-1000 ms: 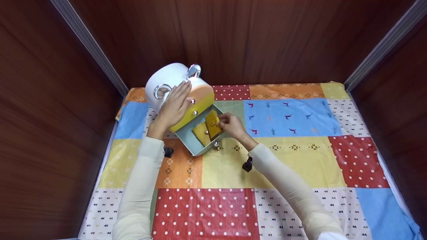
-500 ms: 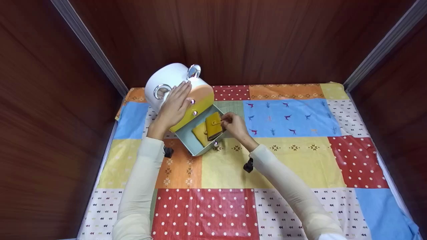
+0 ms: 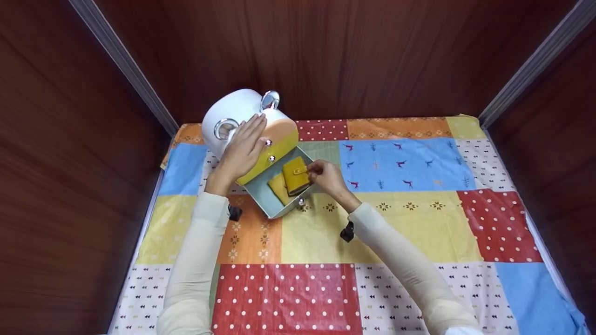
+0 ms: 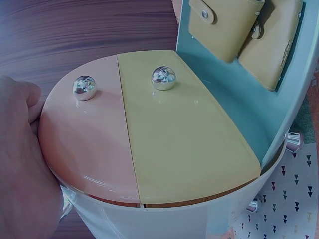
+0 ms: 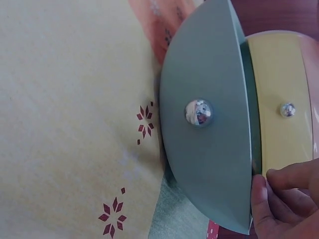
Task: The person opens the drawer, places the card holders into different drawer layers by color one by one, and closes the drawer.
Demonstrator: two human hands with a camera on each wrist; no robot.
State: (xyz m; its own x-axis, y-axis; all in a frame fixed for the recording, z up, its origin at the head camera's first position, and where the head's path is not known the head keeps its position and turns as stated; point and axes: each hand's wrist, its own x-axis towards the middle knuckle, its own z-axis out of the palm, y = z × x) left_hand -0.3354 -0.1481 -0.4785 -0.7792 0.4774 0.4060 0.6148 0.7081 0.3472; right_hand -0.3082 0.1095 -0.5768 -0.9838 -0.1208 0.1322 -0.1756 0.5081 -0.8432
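Note:
In the head view my left hand (image 3: 244, 151) lies flat with straight fingers along the top and front of a rounded white drawer cabinet (image 3: 242, 102). Its lowest drawer, a pale green drawer (image 3: 258, 190), is pulled out. Two yellow wallets lie inside, the upper wallet (image 3: 294, 179) overlapping the lower wallet (image 3: 278, 186); both show snap straps in the left wrist view. My right hand (image 3: 328, 177) reaches over the drawer's right rim, pinching the upper wallet near its strap. The right wrist view hides this contact behind the drawer front (image 5: 209, 159).
Silver ear-like rings (image 3: 270, 100) stick up from the cabinet. Its pink drawer front (image 4: 82, 134) and yellow drawer front (image 4: 184, 134) are closed, with round silver knobs. A patchwork-patterned cloth (image 3: 372, 232) covers the table. Dark wood panels (image 3: 326, 56) enclose it.
The upper wallet, tilted up at first, has come down flatter over the lower one and shifted slightly left. My right hand followed it; my left hand stayed in place.

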